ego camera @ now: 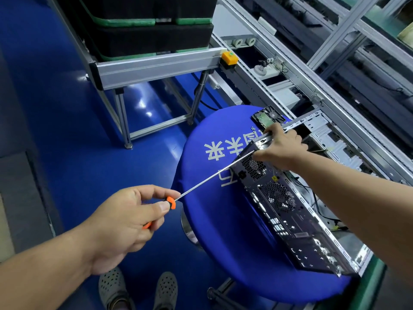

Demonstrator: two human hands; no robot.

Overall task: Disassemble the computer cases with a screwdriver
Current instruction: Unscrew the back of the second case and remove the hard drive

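Your left hand pinches the orange-and-black handle of the long-shaft screwdriver between thumb and fingertips, a light hold that looks suited to spinning rather than forcing. The shaft reaches up and right so its tip meets the upper corner of the computer case, at the rear panel above the power-supply grille. Whether the tip sits in a screw head you cannot tell from here; your other hand covers that spot.

Your right hand curls over the case's top edge, thumb down by the shaft tip, probably to steady the chassis against the push and guide the tip.

That case lies on its side with the side panel off, its rear ports and fan grilles facing you. Inside, only bare metal bays and a few loose cables show.

It rests partly on a blue cloth-covered stool printed with white characters, hard against the conveyor frame. A hard drive lies on the cloth just beyond your right hand. Black trays with green edging stack on the aluminium stand behind.
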